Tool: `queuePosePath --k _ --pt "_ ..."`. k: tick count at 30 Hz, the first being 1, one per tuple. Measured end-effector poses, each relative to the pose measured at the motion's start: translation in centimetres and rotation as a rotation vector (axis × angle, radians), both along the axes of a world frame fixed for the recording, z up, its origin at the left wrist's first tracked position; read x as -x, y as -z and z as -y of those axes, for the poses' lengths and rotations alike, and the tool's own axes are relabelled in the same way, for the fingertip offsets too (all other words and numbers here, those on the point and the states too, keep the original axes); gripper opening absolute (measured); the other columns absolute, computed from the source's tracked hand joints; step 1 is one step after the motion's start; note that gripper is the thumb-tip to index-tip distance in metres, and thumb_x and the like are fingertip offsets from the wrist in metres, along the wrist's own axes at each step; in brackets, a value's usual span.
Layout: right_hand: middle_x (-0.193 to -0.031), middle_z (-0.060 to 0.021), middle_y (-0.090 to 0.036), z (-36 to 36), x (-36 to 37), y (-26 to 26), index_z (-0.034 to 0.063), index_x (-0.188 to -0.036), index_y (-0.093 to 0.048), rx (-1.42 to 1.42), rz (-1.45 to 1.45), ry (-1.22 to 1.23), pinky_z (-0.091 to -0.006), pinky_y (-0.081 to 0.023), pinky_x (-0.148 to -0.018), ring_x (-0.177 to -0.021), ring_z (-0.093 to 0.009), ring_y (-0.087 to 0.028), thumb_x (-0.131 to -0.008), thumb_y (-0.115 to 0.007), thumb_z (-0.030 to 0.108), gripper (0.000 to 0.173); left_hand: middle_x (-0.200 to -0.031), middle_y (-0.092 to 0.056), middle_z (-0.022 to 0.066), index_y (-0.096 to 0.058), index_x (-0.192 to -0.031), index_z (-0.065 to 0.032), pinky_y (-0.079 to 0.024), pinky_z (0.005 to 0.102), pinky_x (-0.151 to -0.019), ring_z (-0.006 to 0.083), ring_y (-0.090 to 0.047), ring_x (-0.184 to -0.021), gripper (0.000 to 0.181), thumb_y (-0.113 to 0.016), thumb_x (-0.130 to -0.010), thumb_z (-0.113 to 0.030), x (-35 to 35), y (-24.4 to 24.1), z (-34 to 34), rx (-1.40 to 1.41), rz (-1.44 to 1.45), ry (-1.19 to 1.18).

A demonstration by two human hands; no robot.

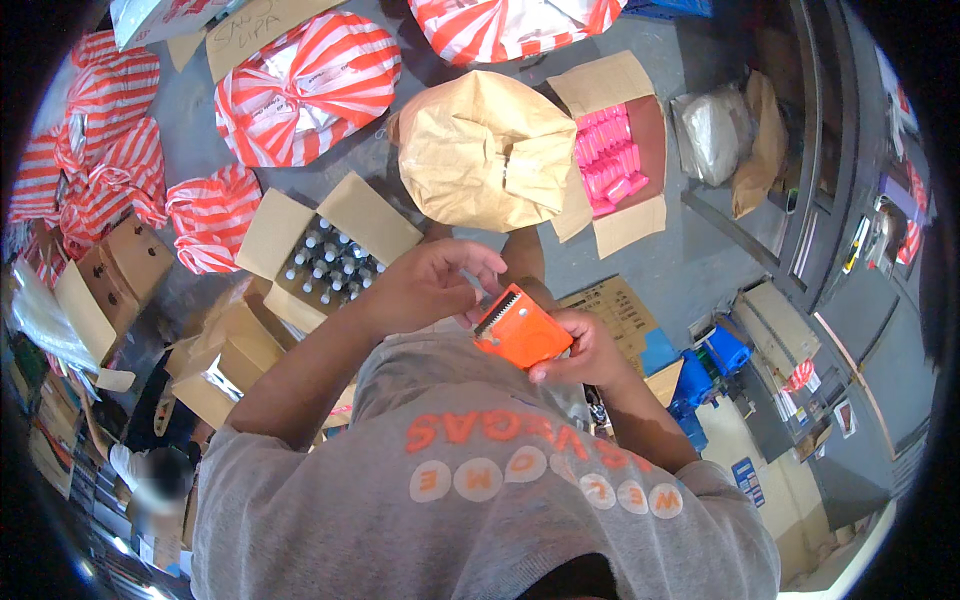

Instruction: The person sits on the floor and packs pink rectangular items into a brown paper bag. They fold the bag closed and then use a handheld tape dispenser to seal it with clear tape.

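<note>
My right hand grips an orange hand-held tool, its kind uncertain, by the right side. A dark strip with light teeth runs along the tool's upper left edge. My left hand is just left of that edge, fingers apart and bent, with nothing visible in it; whether a fingertip touches the tool I cannot tell. Beyond my hands stands a large brown paper sack, folded over at the top. An opened cardboard box of bottles with white caps lies to the left of my left hand.
An opened carton with pink packets stands right of the sack. Red-and-white striped bags lie ahead and to the left. More cartons stand at the left, with a person behind them. Metal shelving and blue items are at the right.
</note>
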State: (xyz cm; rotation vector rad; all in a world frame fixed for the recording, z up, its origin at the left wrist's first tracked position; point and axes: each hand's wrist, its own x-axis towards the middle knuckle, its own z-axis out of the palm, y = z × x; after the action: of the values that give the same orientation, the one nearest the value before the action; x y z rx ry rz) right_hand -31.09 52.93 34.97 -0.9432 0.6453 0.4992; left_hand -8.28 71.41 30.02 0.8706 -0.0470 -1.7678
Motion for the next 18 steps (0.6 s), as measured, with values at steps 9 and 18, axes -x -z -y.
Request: queuePosePath --k 9,18 --pt "-0.097 -0.0009 -0.071 -1.3 -0.2 0.1 0.0024 -0.098 -0.071 0.151 0.024 -0.025 -0.0262 -0.049 -0.079 -0.088 -0.008 -0.063 -0.072 -0.092 0.007 0.033 -0.111 -0.072 0.0077 -0.062 -0.129 0.0025 -0.059 0.0274 -0.075 0.0129 -0.07 -0.087 0.04 -0.072 -0.093 -0.01 -1.0 0.9 0.2 -0.219 -0.38 0.102" --pt "-0.092 0.0014 -0.069 -1.6 -1.9 -0.9 0.0025 -0.097 -0.07 0.201 0.032 0.046 -0.0254 -0.048 -0.076 -0.086 -0.006 -0.061 -0.076 -0.09 0.008 0.03 -0.1 -0.071 0.003 -0.069 -0.113 -0.0036 -0.057 0.0283 -0.075 0.012 -0.068 -0.085 0.026 -0.071 -0.095 -0.021 -2.4 1.7 1.4 -0.264 -0.117 0.321"
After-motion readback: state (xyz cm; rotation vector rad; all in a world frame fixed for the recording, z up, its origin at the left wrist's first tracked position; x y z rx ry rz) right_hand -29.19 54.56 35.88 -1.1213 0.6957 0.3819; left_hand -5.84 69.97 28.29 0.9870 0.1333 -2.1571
